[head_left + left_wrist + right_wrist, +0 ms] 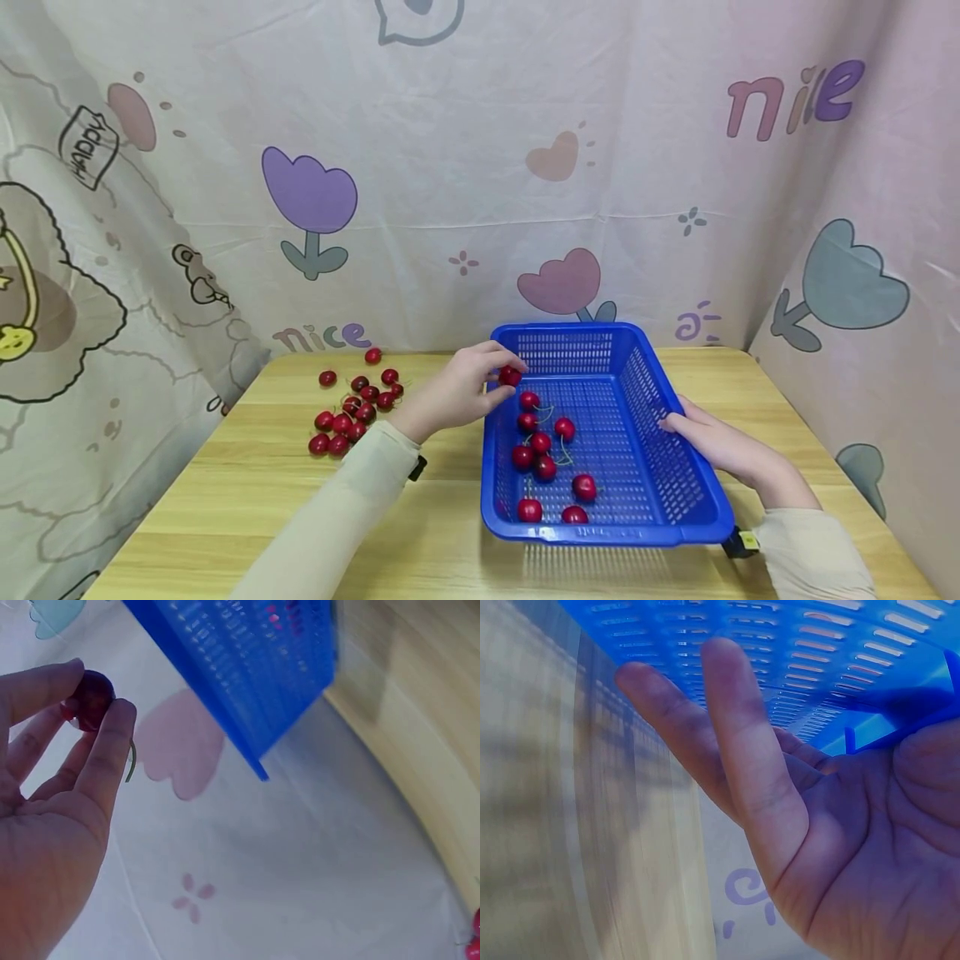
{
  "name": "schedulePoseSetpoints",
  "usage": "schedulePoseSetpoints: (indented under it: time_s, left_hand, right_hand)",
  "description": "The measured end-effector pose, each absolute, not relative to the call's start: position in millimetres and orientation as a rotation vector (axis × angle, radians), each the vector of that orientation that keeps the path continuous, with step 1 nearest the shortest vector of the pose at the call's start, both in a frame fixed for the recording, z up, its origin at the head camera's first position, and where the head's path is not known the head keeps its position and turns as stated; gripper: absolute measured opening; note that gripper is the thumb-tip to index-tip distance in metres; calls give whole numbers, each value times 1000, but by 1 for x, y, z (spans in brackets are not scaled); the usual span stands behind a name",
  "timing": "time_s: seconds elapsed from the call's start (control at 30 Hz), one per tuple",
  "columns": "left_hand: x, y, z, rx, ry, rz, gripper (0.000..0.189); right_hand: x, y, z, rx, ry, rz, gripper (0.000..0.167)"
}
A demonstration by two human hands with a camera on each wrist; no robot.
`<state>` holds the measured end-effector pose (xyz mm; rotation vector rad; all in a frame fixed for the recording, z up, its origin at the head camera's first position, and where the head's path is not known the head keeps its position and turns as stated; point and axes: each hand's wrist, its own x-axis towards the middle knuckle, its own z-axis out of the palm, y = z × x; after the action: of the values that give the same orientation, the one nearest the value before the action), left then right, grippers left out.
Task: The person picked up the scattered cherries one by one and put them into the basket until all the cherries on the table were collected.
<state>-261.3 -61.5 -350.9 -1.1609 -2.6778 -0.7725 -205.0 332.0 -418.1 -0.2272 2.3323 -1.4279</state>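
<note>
Right hand (708, 435): gripping blue basket (637, 534) at 3 o'clock side | Left hand (468, 382): pinching one cherry (511, 376) at basket's 10 o'clock | Loose cherries (365, 413): on wooden table (255, 508), 9 o'clock of basket

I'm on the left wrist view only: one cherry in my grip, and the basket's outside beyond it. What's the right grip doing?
Observer: The right grip holds the basket by its right side.

Operator: Understood. I just get flecks of red through the mesh. How are things lying inside?

Observer: Several cherries lie on its floor, mostly toward the left side.

Operator: And outside? I catch only a bit of red at my frame's edge.

Observer: There's a whole cluster of loose cherries on the table, left of the basket.
</note>
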Motion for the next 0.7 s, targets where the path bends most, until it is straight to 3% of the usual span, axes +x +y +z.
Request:
schedulePoseSetpoints:
  time_s: [0.7]
  left_hand:
    - [-231, -22, -354, -1583, -2809, -517, 25]
  right_hand:
    - [-206, 332, -419, -242, 2350, -1415, 79]
